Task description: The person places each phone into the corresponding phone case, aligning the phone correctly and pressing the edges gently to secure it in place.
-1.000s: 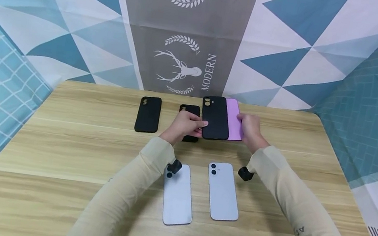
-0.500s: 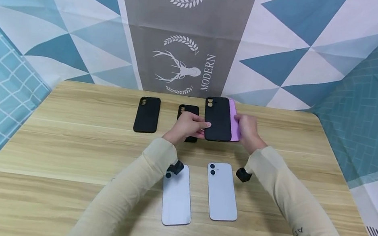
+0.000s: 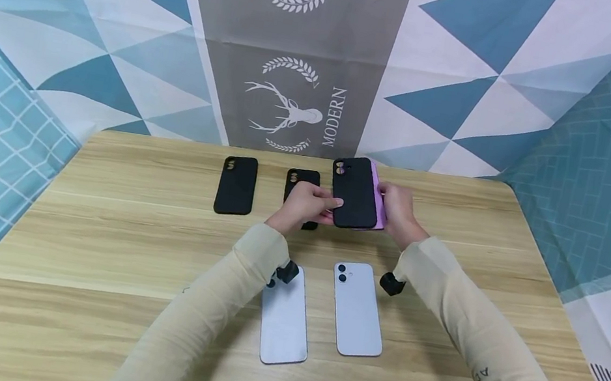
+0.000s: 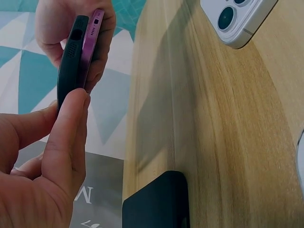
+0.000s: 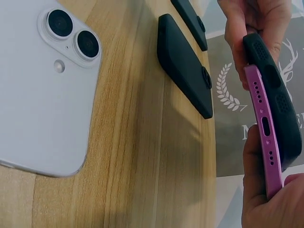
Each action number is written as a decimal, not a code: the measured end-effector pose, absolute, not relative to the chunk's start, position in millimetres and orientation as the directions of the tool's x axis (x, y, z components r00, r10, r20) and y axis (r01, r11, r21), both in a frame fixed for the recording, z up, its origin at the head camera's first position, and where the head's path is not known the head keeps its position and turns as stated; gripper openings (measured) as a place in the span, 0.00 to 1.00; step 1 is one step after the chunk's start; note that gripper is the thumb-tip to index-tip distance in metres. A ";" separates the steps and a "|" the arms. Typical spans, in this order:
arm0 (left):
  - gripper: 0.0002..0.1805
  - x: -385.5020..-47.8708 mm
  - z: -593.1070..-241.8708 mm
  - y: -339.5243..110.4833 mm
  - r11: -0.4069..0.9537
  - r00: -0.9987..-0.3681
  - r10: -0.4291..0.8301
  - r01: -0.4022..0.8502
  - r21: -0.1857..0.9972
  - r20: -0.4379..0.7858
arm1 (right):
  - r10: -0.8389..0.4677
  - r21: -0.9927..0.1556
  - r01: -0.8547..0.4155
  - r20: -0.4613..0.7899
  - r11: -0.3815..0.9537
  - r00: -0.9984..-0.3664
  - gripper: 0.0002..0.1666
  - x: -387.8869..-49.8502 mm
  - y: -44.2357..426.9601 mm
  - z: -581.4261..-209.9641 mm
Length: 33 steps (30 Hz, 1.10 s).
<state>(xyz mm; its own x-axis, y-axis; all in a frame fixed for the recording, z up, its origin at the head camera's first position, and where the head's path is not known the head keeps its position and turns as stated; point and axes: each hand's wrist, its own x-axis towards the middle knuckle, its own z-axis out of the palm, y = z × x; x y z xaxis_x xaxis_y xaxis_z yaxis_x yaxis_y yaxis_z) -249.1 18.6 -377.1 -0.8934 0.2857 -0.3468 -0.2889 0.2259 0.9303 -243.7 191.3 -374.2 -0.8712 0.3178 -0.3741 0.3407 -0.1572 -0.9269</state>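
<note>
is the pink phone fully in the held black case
Not fully in: the pink phone protrudes beside the black case in every view.

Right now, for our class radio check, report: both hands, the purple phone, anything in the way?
Left hand pinches black phone case. Right hand grips purple phone behind it, one edge sticking out, not fully seated. No obstruction visible between them.

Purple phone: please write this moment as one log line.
left hand: holds black case; right hand: holds purple phone; fit: not fully seated
</note>
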 end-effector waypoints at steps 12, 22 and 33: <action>0.12 -247.5 -378.8 21.8 0.234 -0.897 0.290 -0.271 0.934 -0.333 | 0.260 -0.926 0.294 -0.352 -0.235 -0.899 0.08 -241.1 188.2 -375.8; 0.13 -247.3 -379.4 21.7 0.239 -0.893 0.292 -0.280 0.930 -0.343 | 0.251 -0.926 0.300 -0.355 -0.230 -0.901 0.08 -239.9 187.5 -375.7; 0.14 -247.3 -383.6 23.1 0.228 -0.879 0.305 -0.305 0.925 -0.366 | 0.219 -0.912 0.327 -0.381 -0.248 -0.898 0.08 -238.4 189.0 -376.1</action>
<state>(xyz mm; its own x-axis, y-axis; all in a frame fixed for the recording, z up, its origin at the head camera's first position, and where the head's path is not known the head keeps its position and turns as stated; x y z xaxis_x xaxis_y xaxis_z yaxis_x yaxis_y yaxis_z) -247.3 23.1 -383.6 -0.8794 0.3049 -0.3656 -0.3053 0.2279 0.9246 -238.4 189.0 -376.1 -0.8983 0.2186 -0.3811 0.3267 -0.2476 -0.9121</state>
